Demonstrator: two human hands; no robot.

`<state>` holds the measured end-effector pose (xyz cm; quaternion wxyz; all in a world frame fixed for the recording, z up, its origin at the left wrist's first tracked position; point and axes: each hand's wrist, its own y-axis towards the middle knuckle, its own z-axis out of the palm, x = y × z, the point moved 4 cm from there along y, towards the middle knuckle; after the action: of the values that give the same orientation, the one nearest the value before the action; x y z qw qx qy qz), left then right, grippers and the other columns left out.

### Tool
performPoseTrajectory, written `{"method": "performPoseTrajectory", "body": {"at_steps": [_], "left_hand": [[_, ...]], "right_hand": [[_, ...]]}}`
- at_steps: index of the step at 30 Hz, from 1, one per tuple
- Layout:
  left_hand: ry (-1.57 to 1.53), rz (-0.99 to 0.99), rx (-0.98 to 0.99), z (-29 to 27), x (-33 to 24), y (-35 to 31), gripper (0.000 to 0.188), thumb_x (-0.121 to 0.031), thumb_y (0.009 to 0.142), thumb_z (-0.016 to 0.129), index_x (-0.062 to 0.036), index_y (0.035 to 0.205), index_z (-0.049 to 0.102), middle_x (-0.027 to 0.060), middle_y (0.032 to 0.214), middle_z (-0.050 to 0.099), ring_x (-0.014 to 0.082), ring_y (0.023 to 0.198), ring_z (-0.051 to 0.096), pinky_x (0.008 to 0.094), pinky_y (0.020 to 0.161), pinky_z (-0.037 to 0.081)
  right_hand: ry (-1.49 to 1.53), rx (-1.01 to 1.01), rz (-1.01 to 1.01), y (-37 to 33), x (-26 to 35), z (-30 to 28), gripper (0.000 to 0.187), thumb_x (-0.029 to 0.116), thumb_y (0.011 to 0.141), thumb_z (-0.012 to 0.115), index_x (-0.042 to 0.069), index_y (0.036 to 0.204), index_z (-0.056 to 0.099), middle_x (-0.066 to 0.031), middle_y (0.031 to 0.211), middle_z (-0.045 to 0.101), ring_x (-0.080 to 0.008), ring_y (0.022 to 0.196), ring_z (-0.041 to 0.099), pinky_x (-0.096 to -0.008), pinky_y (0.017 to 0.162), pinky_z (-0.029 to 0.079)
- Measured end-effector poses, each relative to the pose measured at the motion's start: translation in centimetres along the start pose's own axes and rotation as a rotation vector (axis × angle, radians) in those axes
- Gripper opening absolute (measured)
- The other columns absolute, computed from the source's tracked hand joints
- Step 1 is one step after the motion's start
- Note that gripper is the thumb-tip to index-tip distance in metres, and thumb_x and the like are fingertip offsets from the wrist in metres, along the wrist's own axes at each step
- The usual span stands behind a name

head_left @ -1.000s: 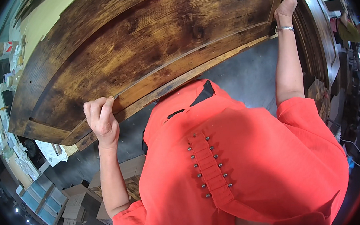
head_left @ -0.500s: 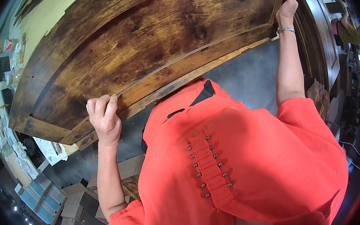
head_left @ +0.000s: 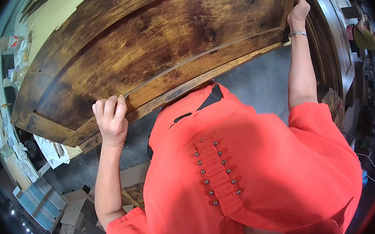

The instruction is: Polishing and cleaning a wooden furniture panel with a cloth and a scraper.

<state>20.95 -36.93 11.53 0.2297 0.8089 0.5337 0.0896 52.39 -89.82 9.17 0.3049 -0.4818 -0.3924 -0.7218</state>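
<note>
A long framed wooden panel [head_left: 159,43], dark brown with a rustic grain and a recessed middle, stretches across the top of the view. My left hand [head_left: 112,119] is closed over its near edge, left of the middle, with the fingers curled on the frame. At the panel's right end, my right hand [head_left: 298,11] grips the short side, one digit extended along the frame. The undersides of both grips are hidden. Below the panel's near edge runs another wooden edge [head_left: 180,87], close against it.
Another dark brown panel [head_left: 333,28] stands on the right. A pale yellowish board [head_left: 61,21] lies beyond the panel at upper left. Cardboard pieces [head_left: 78,215] are stacked at lower left beside a blue-and-white framed item [head_left: 41,205]. White cables [head_left: 370,163] hang at right.
My left hand has shifted slightly right and up, its elbow moving outward to the left. The panel's left end has moved slightly; my right hand keeps its place.
</note>
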Motion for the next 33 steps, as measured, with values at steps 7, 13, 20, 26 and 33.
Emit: {"method": "performPoseTrajectory", "body": {"at_steps": [7, 13, 20, 26, 33], "left_hand": [[0.029, 0.001, -0.027, 0.2, -0.1, -0.4, 0.023, 0.0, 0.071, 0.062, -0.0025, 0.094, 0.066, 0.0087, 0.093, 0.059, 0.0256, 0.08, 0.053, 0.038, 0.068, 0.039], [-0.003, -0.154, -0.087, -0.4, 0.1, -0.2, 0.034, 0.005, 0.066, 0.06, -0.0089, 0.096, 0.068, 0.0039, 0.088, 0.061, 0.0234, 0.083, 0.055, 0.0365, 0.076, 0.038], [-0.068, -0.189, -0.088, -0.5, 0.4, -0.6, 0.037, 0.007, 0.066, 0.059, -0.0098, 0.098, 0.07, 0.0034, 0.088, 0.061, 0.0234, 0.082, 0.055, 0.0355, 0.074, 0.038], [-0.099, -0.204, -0.104, -0.3, 0.5, -0.9, 0.036, 0.006, 0.066, 0.06, -0.0095, 0.097, 0.07, 0.0035, 0.088, 0.061, 0.0231, 0.082, 0.054, 0.0349, 0.073, 0.038], [-0.118, -0.193, -0.111, -0.2, 0.4, -0.7, 0.036, 0.006, 0.065, 0.06, -0.0089, 0.096, 0.07, 0.0037, 0.087, 0.061, 0.0233, 0.081, 0.054, 0.0352, 0.073, 0.039]], "right_hand": [[0.0, -0.012, -0.017, -0.6, 0.6, 0.7, 0.043, 0.02, 0.089, 0.068, -0.013, 0.117, 0.063, -0.0152, 0.118, 0.066, -0.0189, 0.108, 0.061, -0.0305, 0.097, 0.044], [0.026, -0.013, -0.046, -0.7, 0.7, 0.7, 0.043, 0.02, 0.089, 0.069, -0.012, 0.117, 0.063, -0.0143, 0.118, 0.066, -0.0182, 0.107, 0.061, -0.0299, 0.096, 0.044], [0.047, -0.017, -0.004, -1.2, 1.2, 0.8, 0.044, 0.021, 0.089, 0.068, -0.012, 0.118, 0.062, -0.0153, 0.12, 0.065, -0.0192, 0.109, 0.061, -0.0303, 0.097, 0.044], [0.017, -0.015, -0.07, -0.8, 1.1, 0.5, 0.047, 0.022, 0.089, 0.068, -0.012, 0.12, 0.06, -0.0159, 0.12, 0.065, -0.0201, 0.109, 0.061, -0.0309, 0.097, 0.044], [0.021, -0.03, -0.083, -1.5, 1.6, 1.1, 0.045, 0.02, 0.088, 0.069, -0.012, 0.119, 0.062, -0.015, 0.118, 0.066, -0.0195, 0.105, 0.062, -0.0305, 0.094, 0.046]]}}
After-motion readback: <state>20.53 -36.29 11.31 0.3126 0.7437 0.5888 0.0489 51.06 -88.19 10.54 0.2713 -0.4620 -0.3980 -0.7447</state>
